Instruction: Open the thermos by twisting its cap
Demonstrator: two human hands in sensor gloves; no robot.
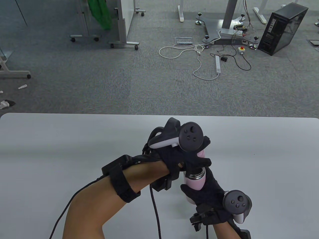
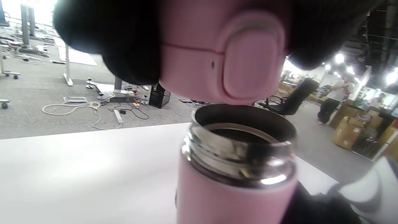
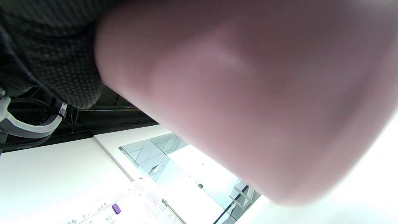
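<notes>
A pink thermos point(image 1: 196, 183) is tilted above the white table point(image 1: 62, 149), gripped around its body by my right hand point(image 1: 203, 196). Its steel threaded neck point(image 1: 197, 174) is bare. My left hand point(image 1: 192, 159) grips the pink cap point(image 1: 201, 154) just above the neck. In the left wrist view the cap point(image 2: 217, 53) hangs a small gap above the open steel mouth point(image 2: 242, 146), with my gloved fingers point(image 2: 124, 40) around it. In the right wrist view the thermos body point(image 3: 248, 93) is a close pink blur beside my glove point(image 3: 46, 46).
The table's far edge point(image 1: 159, 114) runs across the middle of the table view. Beyond it is grey carpet with cables and a power strip point(image 1: 218, 64), a black computer case point(image 1: 282, 28) and wheeled frames point(image 1: 124, 42). Glove cables point(image 1: 154, 206) trail over the near table.
</notes>
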